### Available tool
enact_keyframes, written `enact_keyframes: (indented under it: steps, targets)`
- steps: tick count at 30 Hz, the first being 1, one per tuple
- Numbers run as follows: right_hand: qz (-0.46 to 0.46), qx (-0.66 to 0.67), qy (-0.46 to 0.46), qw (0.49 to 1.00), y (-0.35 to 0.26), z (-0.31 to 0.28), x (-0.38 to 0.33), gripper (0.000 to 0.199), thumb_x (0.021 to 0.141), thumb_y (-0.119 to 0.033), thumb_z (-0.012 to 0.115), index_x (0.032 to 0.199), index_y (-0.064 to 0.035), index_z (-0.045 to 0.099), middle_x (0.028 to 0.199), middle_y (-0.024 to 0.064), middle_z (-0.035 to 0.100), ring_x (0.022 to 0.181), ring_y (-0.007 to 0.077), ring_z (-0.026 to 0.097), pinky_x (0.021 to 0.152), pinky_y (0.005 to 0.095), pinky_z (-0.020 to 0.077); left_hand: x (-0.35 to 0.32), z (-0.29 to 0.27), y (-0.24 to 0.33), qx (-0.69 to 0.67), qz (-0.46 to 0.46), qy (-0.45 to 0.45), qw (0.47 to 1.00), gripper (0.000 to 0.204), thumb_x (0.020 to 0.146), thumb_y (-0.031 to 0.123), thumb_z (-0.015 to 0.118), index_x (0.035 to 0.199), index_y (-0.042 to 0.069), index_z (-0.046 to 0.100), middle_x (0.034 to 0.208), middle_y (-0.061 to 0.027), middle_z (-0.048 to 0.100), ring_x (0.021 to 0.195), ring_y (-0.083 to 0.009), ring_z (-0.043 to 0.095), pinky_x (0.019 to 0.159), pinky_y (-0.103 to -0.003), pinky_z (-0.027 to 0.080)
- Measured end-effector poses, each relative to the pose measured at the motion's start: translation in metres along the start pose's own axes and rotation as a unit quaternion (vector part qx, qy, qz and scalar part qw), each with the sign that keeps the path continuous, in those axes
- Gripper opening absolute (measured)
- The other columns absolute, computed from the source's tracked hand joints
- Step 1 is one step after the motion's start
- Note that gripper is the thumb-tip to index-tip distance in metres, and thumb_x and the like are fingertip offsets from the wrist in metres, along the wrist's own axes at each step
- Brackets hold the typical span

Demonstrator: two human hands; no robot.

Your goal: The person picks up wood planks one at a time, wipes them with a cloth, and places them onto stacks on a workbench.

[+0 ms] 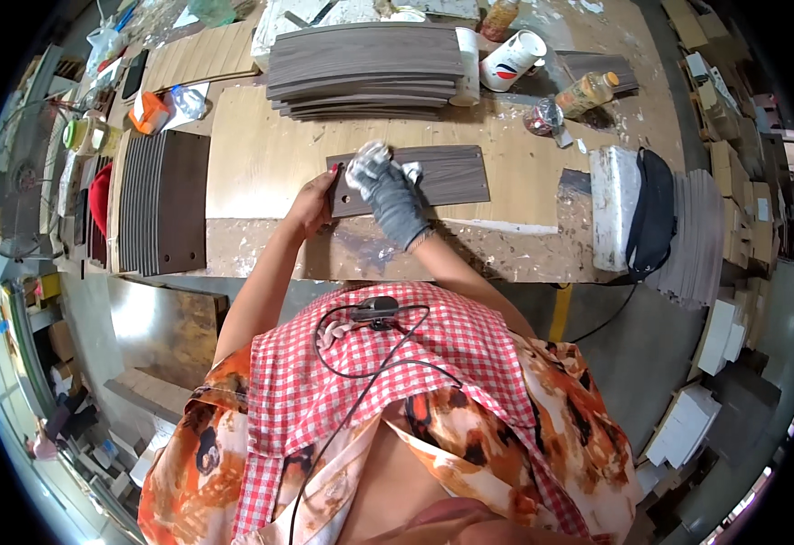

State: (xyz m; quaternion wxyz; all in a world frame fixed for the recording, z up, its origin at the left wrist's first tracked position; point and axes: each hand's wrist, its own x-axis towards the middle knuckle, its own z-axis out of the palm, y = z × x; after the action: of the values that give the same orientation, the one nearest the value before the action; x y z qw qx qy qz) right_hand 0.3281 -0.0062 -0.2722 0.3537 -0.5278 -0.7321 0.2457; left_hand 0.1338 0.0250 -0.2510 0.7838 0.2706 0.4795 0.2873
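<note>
A dark grey wood-grain panel point(456, 174) with a round hole near its left end lies on a pale board on the workbench. My bare left hand point(313, 203) grips the panel's left end, its fingers closed at the edge. In a grey work glove, my right hand point(392, 200) is closed over a crumpled white cloth point(412, 171) and presses it on the panel's left half. The glove covers much of the cloth and part of the panel beneath.
Behind the panel is a stack of grey boards point(361, 68), beside a white can point(512, 61) and a bottle point(588, 95). More panels point(165, 204) stand at left. A white block point(610, 209) and black pouch point(651, 213) sit at right.
</note>
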Motion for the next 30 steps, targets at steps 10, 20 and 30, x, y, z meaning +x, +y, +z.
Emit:
enact_keyframes:
  steps: [10, 20, 30]
  targets:
    - [0.033, -0.224, 0.154, 0.962, 0.097, -0.128, -0.053, 0.033, 0.090, 0.001, 0.048, 0.119, -0.0037, 0.063, 0.126, 0.0151, 0.062, 0.120, 0.0296, 0.056, 0.112, 0.0383, 0.0372, 0.008, -0.003, 0.003, 0.027, -0.022, 0.016, 0.999, 0.044, 0.104, 0.039, 0.040, 0.125, 0.002, 0.054, 0.113, -0.0110, 0.064, 0.094, -0.0206, 0.068, 0.081, -0.036, 0.058]
    - [0.241, 0.248, 0.303, 0.888, 0.141, -0.188, -0.055, 0.030, 0.093, -0.001, 0.055, 0.122, -0.0022, 0.060, 0.110, 0.0056, 0.062, 0.090, 0.0133, 0.057, 0.079, 0.0282, 0.0508, 0.007, -0.010, 0.006, -0.003, 0.023, 0.081, 0.996, 0.055, 0.101, 0.049, 0.043, 0.124, 0.000, 0.056, 0.107, -0.0124, 0.065, 0.089, -0.0210, 0.068, 0.072, -0.038, 0.059]
    - [0.253, 0.033, 0.312, 0.915, 0.079, -0.243, -0.058, 0.036, 0.089, 0.007, 0.056, 0.124, -0.0003, 0.061, 0.112, 0.0035, 0.064, 0.102, 0.0140, 0.056, 0.094, 0.0265, 0.0449, 0.021, -0.027, -0.005, 0.108, 0.157, 0.264, 0.946, 0.050, 0.098, 0.045, 0.055, 0.083, 0.000, 0.068, 0.060, 0.0019, 0.050, 0.056, -0.0096, 0.043, 0.051, -0.027, 0.036]
